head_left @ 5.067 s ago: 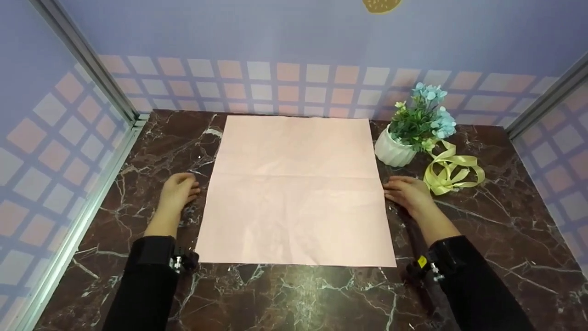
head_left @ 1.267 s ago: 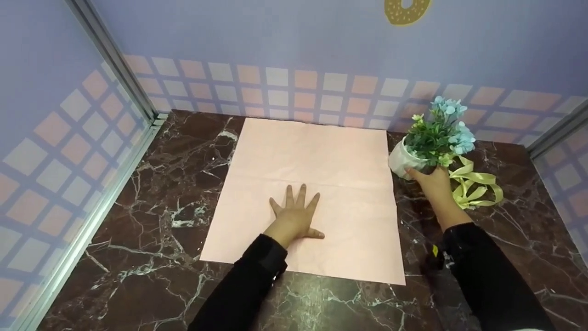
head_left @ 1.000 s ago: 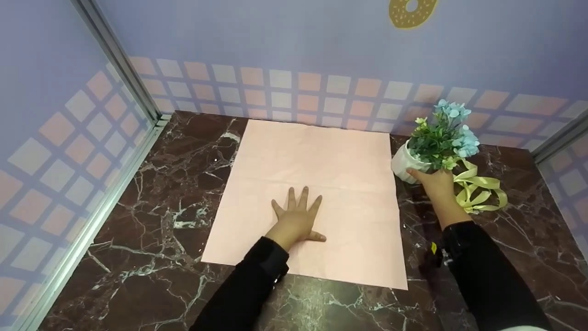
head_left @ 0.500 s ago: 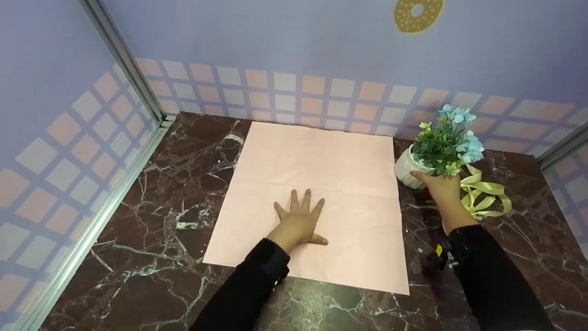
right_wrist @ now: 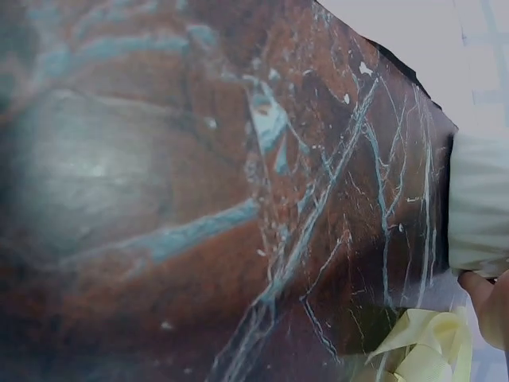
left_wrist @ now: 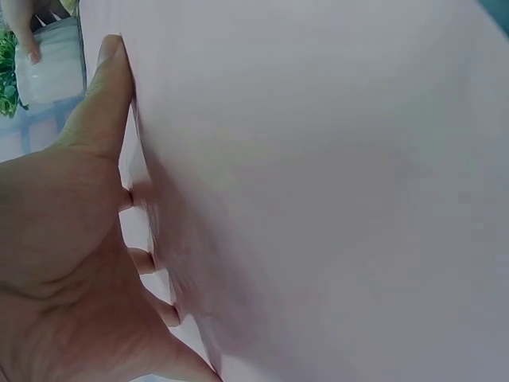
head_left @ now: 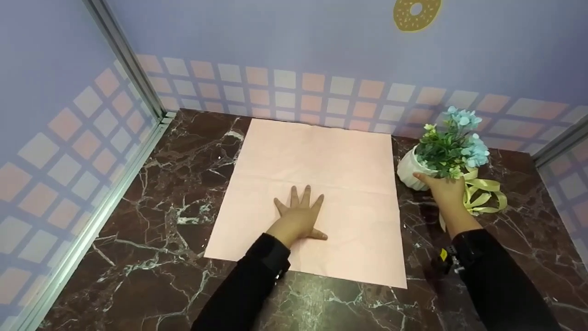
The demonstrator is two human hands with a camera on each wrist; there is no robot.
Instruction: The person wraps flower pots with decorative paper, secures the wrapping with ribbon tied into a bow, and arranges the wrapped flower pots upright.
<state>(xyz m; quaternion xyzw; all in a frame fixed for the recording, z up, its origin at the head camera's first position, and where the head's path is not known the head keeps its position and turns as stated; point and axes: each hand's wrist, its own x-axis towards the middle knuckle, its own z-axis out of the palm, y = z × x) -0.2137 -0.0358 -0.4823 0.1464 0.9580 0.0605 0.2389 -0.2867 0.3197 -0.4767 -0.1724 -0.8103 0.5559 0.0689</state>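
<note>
A square sheet of pink paper with faint crease lines lies on the table. My left hand rests on it with fingers spread; in the left wrist view the thumb and fingertips touch the paper. To the right of the sheet is a white ribbed flowerpot, slightly tilted in the head view, with green leaves and blue flowers. My right hand grips this pot, thumb on its near side and the other fingers hidden behind. In the right wrist view the pot shows close to the marble.
A loose yellow ribbon lies in loops just right of my right hand. The dark marble table carries everything. A purple wall with pink and white squares closes the back, and a metal rail runs along the left side.
My left hand has come from beside the sheet onto it. My right hand has moved from the sheet's right edge to the pot and taken hold; the pot has just shifted slightly right.
</note>
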